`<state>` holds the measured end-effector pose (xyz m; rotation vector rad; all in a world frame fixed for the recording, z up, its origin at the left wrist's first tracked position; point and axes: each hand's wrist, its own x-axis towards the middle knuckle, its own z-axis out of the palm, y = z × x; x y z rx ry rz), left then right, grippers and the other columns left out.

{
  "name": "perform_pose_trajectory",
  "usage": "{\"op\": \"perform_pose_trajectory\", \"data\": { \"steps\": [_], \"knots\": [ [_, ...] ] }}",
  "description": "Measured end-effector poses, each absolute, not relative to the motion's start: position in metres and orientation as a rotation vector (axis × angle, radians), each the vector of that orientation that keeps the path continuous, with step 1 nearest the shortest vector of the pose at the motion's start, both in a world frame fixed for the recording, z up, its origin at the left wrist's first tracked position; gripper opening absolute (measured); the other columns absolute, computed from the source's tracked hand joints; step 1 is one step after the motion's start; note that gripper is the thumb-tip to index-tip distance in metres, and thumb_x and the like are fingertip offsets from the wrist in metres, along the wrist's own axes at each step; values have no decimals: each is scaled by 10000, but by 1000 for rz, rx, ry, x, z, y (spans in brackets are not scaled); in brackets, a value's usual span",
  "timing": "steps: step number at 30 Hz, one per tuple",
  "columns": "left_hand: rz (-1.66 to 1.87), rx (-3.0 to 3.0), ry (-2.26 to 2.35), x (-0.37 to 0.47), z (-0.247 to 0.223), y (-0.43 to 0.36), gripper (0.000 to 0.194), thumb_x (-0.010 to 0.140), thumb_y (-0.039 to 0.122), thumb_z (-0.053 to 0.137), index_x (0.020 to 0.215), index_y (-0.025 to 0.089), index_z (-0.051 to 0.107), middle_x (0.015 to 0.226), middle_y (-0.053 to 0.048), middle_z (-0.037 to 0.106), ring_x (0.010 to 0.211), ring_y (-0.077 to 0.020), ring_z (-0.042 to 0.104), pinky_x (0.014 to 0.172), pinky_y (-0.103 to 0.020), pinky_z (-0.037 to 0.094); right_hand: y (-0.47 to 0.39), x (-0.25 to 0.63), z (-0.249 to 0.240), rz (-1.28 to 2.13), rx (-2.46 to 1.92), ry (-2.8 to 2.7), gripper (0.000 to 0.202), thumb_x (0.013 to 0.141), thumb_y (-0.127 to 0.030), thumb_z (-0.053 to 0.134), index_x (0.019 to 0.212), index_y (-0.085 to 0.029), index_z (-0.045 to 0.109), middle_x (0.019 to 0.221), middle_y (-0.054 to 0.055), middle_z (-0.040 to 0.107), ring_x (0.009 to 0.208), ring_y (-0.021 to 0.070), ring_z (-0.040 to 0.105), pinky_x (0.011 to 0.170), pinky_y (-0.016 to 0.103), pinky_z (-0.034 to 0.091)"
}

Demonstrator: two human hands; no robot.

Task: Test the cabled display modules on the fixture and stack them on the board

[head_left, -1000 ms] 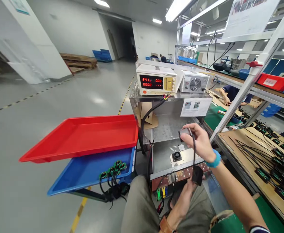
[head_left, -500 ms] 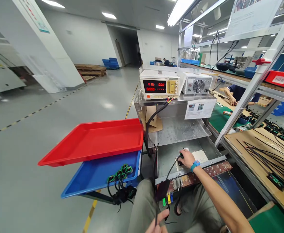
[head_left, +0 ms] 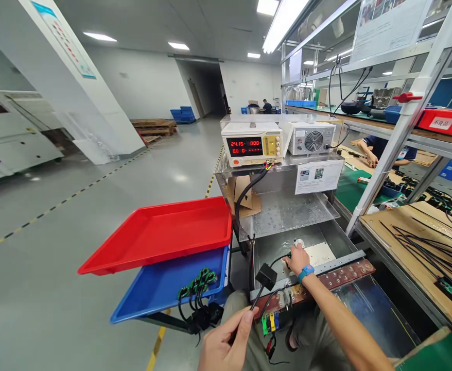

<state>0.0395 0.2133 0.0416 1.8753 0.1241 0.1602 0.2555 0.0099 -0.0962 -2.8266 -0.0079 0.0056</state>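
My left hand (head_left: 229,337) pinches a black cable at the bottom centre. Above its fingertips a black box (head_left: 266,276) hangs on that cable. From the box the cable runs on to my right hand (head_left: 298,259), which wears a blue wristband and is closed on the cable's dark green end over a metal bin (head_left: 266,246). Fingers partly hide that end. Just beyond the right fingers is a white round piece (head_left: 299,242). A brown strip with metal studs (head_left: 345,274) crosses the bin's front, with green, yellow and blue clips (head_left: 270,323) below it.
A power supply (head_left: 253,144) with red digits stands on the metal stand. At left, a red tray (head_left: 164,232) overlaps a blue tray (head_left: 149,288) holding green-ended cables (head_left: 198,283). More cables lie on the right bench (head_left: 388,247). Another person's hand (head_left: 370,157) shows beyond.
My left hand has risen into fuller view, lifting the black box above the studded strip. My right hand stays over the bin. The camera view has shifted slightly.
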Motion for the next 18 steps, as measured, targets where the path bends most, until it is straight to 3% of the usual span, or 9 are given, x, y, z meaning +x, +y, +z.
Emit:
{"op": "perform_pose_trajectory", "data": {
  "steps": [2, 4, 8, 13, 18],
  "knots": [
    [319, 1959, 15, 43, 48, 203, 417, 885, 560, 622, 851, 189, 808, 833, -64, 758, 808, -224, 704, 744, -247, 547, 13, 256, -96, -5, -2822, 18, 339, 937, -423, 635, 1076, -114, 648, 1178, 183, 567, 963, 275, 652, 779, 326, 470],
    [437, 2023, -117, 44, 52, 195, 348, 936, 445, 589, 802, 188, 782, 779, -43, 744, 697, -180, 686, 667, -219, 521, 11, 254, -96, -6, -2809, 17, 339, 932, -421, 640, 1088, -119, 631, 1173, 177, 575, 969, 269, 648, 791, 320, 467],
    [575, 2158, -464, 46, 54, 187, 343, 971, 252, 530, 651, 178, 630, 555, 14, 580, 487, -104, 532, 518, -205, 405, -2, 251, -99, 0, -2782, -29, 366, 922, -383, 644, 1154, -105, 593, 1156, 169, 585, 995, 266, 631, 823, 315, 456],
    [707, 2274, -669, 49, 49, 177, 385, 957, 147, 502, 577, 181, 452, 500, 40, 431, 458, -82, 421, 502, -243, 311, -17, 259, -102, 85, -2738, -221, 228, 869, -234, 684, 1074, -139, 658, 1168, 125, 585, 1055, 229, 595, 895, 272, 425],
    [741, 2294, -782, 51, 31, 159, 388, 938, 142, 484, 558, 184, 410, 484, 39, 417, 443, -86, 391, 487, -283, 265, -32, 251, -92, 126, -2724, -240, 499, 770, -134, 734, 1259, -150, 637, 1173, 138, 588, 1059, 261, 588, 910, 299, 431]
  ]
}}
